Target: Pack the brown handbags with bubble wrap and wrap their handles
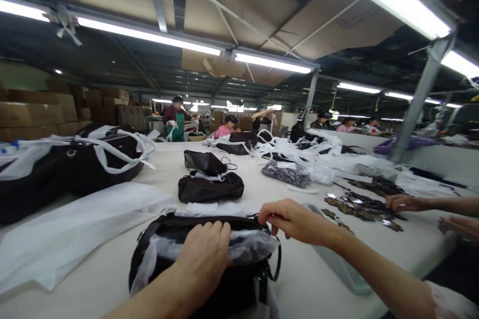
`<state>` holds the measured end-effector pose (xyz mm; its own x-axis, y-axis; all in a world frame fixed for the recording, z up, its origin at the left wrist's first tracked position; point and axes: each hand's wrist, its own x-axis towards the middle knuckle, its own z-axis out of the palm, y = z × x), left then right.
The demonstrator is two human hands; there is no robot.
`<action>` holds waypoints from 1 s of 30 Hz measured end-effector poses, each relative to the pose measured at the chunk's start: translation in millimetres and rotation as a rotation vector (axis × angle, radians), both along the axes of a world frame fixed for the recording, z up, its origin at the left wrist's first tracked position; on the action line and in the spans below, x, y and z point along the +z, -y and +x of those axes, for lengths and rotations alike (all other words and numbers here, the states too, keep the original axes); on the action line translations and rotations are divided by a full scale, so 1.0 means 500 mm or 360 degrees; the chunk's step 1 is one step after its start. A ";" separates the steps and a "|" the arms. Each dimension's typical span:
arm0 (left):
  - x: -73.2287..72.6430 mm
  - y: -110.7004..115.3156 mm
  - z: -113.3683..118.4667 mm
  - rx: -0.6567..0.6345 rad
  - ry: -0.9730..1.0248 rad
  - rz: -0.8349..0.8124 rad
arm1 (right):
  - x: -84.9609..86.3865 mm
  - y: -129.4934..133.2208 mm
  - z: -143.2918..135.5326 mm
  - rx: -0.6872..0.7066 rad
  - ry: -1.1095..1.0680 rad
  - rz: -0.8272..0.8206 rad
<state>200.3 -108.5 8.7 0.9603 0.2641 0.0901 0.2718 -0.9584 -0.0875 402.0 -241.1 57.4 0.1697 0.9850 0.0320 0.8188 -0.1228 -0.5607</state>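
A black bag [224,284] lies on the white table in front of me, its top open and whitish translucent wrapping [250,246] showing along the opening. My left hand [207,254] rests over the middle of that opening, fingers bent down onto the near edge and wrapping; the fingertips are partly hidden. At the bag's right end, my right hand [282,217] is pinched at the top corner by the zipper end. What lies between its fingers is too small to make out. A dark strap loop hangs below it.
Two small black bags [211,187] stand beyond, and large dark bags [101,159] with white-wrapped straps lie left beside a white sheet [75,229]. At right are a clear tray [344,269], dark metallic pieces [362,204] and another person's hands [407,203]. Several people work farther back.
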 end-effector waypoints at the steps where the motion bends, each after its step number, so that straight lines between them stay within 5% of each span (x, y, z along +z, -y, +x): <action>1: -0.002 0.001 0.014 -0.0015 0.0004 0.0036 | -0.014 0.011 0.003 -0.0056 -0.0004 -0.0003; 6: -0.003 0.016 0.062 -0.0181 0.0136 0.0217 | -0.095 0.046 -0.002 -0.0057 -0.0029 0.0153; 12: 0.008 0.009 0.081 -0.0533 -0.0064 0.0062 | -0.148 0.027 -0.032 -0.0260 0.0279 0.0150; 18: 0.006 -0.005 0.070 -0.0363 -0.0125 -0.0005 | -0.148 -0.016 -0.065 -0.0508 0.0594 -0.0032; 21: -0.002 0.002 0.074 -0.0300 -0.0118 -0.0035 | -0.140 -0.031 -0.045 -0.0500 0.0207 0.0052; 27: -0.005 -0.016 0.076 -0.0192 -0.0044 -0.0039 | -0.115 -0.003 0.022 -0.0115 -0.0847 0.0148; 30: -0.012 -0.022 0.083 -0.0178 -0.0058 -0.0061 | -0.109 -0.007 0.014 -0.0104 -0.0574 -0.0013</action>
<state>242.0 -97.4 2.9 0.9864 0.1575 0.0463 0.1600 -0.9854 -0.0580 408.9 -237.7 2.8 0.2314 0.9716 -0.0491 0.5591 -0.1742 -0.8106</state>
